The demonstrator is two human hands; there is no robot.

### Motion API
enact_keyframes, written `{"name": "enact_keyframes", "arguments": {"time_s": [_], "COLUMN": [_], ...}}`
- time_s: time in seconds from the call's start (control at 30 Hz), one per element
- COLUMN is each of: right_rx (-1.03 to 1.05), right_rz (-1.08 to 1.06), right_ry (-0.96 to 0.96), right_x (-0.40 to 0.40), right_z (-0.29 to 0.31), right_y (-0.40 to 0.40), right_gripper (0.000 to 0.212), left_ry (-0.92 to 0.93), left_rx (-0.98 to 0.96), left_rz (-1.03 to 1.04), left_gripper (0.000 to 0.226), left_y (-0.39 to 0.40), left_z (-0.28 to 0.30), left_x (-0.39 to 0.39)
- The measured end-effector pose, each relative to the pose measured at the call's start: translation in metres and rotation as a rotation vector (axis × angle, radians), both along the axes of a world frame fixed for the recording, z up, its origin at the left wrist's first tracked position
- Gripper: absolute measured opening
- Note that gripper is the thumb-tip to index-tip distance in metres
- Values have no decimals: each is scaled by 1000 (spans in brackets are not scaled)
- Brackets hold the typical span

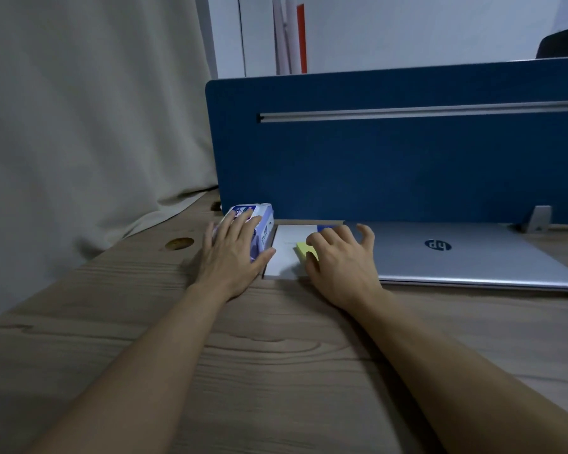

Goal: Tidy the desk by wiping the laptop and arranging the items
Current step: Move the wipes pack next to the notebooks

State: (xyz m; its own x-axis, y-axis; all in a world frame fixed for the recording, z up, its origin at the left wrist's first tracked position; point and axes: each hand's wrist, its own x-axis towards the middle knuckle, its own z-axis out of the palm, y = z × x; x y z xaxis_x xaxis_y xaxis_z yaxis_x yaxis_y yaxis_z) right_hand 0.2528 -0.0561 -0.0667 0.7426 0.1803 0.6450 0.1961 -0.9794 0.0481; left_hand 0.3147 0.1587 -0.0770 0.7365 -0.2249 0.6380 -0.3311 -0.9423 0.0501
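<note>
A closed silver laptop [466, 253] lies on the wooden desk [276, 355] against the blue partition. To its left lies a white notebook [284, 257] with a yellow sticky-note pad [304, 249] on it. A purple-and-white pack of wet wipes [261, 217] lies left of the notebook. My left hand [233, 253] rests flat on top of the wipes pack, thumb at its right side. My right hand [338, 260] covers the sticky-note pad with curled fingers, thumb at the pad's near edge; a blue item [325, 228] peeks out beyond its fingertips.
The blue partition [391, 152] with a metal rail stands along the desk's back edge. A beige curtain [89, 126] hangs at the left. A round cable hole [179, 243] sits in the desk left of my left hand. A metal bracket [538, 219] stands at the far right.
</note>
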Motion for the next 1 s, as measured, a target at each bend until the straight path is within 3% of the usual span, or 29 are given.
{"name": "enact_keyframes", "arguments": {"time_s": [0.3, 0.63, 1.0], "right_rx": [75, 83, 122], "right_rz": [-16, -181, -316], "right_ry": [79, 76, 109], "right_x": [-52, -171, -278], "right_z": [-1, -4, -6], "right_y": [-47, -135, -231], "right_gripper": [26, 26, 26], "left_ry": [58, 134, 197], "left_rx": [-54, -66, -46], "left_rz": [-130, -237, -400], "left_gripper": [66, 69, 69], "left_y": [-33, -111, -220], "left_z": [1, 1, -4], "left_x": [-89, -206, -270]}}
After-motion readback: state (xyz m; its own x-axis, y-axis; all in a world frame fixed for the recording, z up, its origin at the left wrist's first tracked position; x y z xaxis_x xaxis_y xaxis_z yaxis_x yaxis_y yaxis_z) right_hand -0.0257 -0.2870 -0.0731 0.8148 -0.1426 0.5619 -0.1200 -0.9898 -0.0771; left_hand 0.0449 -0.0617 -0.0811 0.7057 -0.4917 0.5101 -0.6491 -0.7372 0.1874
